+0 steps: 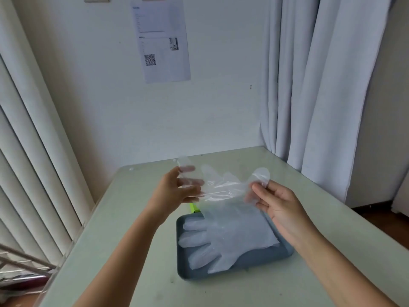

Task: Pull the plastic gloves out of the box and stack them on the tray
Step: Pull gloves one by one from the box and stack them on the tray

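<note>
Left hand [177, 189] and right hand [278, 204] grips pinch a clear glove [223, 187] above the tray [183, 269], the QR-coded wall sheet [161, 41] otherwise illegible.

A pale table [124, 218] fills the centre, with a QR-coded sheet [162, 43] on the wall [88, 96] at 12 o'clock, curtains [309, 85] at 2 o'clock, blinds [26, 151] at 9 o'clock and a wire rack [22, 263] at 8 o'clock.

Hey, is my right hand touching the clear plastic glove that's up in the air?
Touching. The head view shows the right hand pinching one edge of the plastic glove between thumb and fingers.
</note>
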Action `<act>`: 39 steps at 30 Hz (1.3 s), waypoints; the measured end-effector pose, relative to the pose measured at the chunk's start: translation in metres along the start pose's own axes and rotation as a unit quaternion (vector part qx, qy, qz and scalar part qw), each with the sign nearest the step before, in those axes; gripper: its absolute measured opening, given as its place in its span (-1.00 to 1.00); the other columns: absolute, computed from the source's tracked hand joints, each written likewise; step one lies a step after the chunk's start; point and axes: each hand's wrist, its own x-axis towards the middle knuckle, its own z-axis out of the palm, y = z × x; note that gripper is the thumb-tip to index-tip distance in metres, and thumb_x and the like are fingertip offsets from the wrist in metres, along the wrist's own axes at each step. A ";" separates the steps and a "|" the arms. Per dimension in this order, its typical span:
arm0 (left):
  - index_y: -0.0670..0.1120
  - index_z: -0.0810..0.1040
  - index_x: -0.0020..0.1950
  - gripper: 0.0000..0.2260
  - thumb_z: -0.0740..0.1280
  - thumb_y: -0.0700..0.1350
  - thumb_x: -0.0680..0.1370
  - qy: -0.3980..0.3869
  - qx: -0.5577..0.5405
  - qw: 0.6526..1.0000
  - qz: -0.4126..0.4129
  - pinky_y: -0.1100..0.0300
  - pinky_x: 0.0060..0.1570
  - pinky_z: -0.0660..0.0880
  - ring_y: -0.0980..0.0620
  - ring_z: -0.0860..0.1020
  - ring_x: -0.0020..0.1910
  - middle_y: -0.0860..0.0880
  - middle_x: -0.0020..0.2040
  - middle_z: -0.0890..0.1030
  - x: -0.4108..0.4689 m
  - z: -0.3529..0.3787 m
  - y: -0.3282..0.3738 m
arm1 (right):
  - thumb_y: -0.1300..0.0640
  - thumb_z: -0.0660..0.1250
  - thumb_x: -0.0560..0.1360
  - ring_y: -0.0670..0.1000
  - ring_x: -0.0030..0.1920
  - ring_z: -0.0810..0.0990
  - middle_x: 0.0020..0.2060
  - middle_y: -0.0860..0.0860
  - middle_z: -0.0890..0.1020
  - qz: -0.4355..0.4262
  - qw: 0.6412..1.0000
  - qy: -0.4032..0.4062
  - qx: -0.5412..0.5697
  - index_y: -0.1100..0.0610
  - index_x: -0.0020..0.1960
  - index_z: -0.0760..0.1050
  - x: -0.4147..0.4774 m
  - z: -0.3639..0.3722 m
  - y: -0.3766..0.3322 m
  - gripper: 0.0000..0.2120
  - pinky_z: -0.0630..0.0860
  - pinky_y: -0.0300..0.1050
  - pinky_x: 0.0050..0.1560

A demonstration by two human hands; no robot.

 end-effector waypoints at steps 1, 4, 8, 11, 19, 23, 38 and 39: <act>-0.19 0.40 0.30 -0.56 0.40 -0.40 0.46 0.047 0.029 0.998 -0.005 0.16 -0.20 0.62 -0.05 0.65 -0.20 -0.17 0.05 0.64 0.001 -0.001 -0.004 | 0.15 0.36 0.47 0.02 -0.20 0.62 -0.31 0.10 0.65 -0.017 0.999 0.021 -0.040 0.21 -0.09 0.61 0.002 0.000 -0.003 -0.88 0.46 -0.01 0.01; -0.14 0.36 0.34 -0.48 0.46 -0.27 0.44 0.158 0.192 0.968 0.017 0.13 -0.01 0.51 -0.02 0.57 -0.01 -0.06 0.20 0.51 0.003 -0.004 -0.011 | 0.20 0.31 0.55 0.05 -0.28 0.64 -0.34 0.05 0.62 -0.058 0.978 0.057 -0.190 0.15 -0.09 0.60 0.012 -0.003 -0.015 -0.89 0.45 -0.03 -0.10; 0.00 0.46 0.21 -0.56 0.52 -0.13 0.39 0.066 0.237 0.960 0.131 0.31 0.07 0.46 0.11 0.53 0.13 0.08 0.17 0.53 -0.009 0.013 0.005 | 0.20 0.24 0.59 -0.07 -0.28 0.68 -0.22 0.02 0.63 -0.061 0.916 -0.071 -0.390 0.12 -0.07 0.56 0.024 0.006 -0.038 -0.86 0.52 0.03 0.02; 0.11 0.42 0.30 -0.39 0.52 0.10 0.30 -0.075 0.295 0.935 0.185 0.52 0.19 0.27 0.29 0.41 0.25 0.21 0.27 0.47 -0.016 0.024 0.024 | 0.18 0.18 0.61 -0.12 -0.28 0.63 -0.29 -0.05 0.60 -0.043 0.824 -0.240 -0.512 0.06 -0.10 0.50 0.024 0.023 -0.065 -0.84 0.49 -0.05 -0.03; 0.17 0.58 -0.04 -0.71 0.48 0.23 0.32 -0.224 0.315 0.916 0.107 0.25 0.08 0.39 0.23 0.53 0.00 0.19 -0.03 0.60 -0.015 0.039 0.037 | 0.04 0.33 0.55 -0.15 -0.52 0.37 -0.45 -0.06 0.51 -0.018 0.772 -0.356 -0.526 0.01 -0.14 0.56 0.024 0.036 -0.102 -0.89 0.34 -0.33 -0.45; -0.01 0.53 -0.31 -0.79 0.46 0.02 0.45 -0.241 0.254 0.931 0.108 0.33 -0.34 0.24 0.15 0.33 -0.42 0.14 -0.43 0.40 -0.016 0.043 0.030 | 0.03 0.38 0.51 -0.16 -0.53 0.32 -0.53 -0.10 0.43 -0.007 0.799 -0.347 -0.491 0.09 -0.12 0.58 0.029 0.029 -0.100 -0.87 0.28 -0.37 -0.48; -0.13 0.56 -0.19 -0.81 0.37 -0.04 0.55 -0.122 0.199 0.971 -0.050 0.29 -0.38 0.47 0.09 0.50 -0.49 0.05 -0.43 0.58 0.013 0.020 -0.024 | 0.34 0.32 0.49 -0.03 -0.36 0.66 -0.32 0.10 0.67 0.273 0.945 -0.124 -0.128 0.26 -0.09 0.53 0.054 -0.037 -0.019 -0.97 0.59 -0.25 -0.35; -0.13 0.57 -0.18 -0.81 0.37 -0.04 0.55 -0.114 0.222 0.967 -0.053 0.30 -0.41 0.45 0.10 0.45 -0.53 0.05 -0.44 0.55 0.019 0.020 -0.030 | 0.35 0.32 0.50 -0.05 -0.41 0.64 -0.36 0.10 0.65 0.269 0.948 -0.105 -0.136 0.27 -0.08 0.53 0.055 -0.037 -0.011 -0.97 0.57 -0.27 -0.40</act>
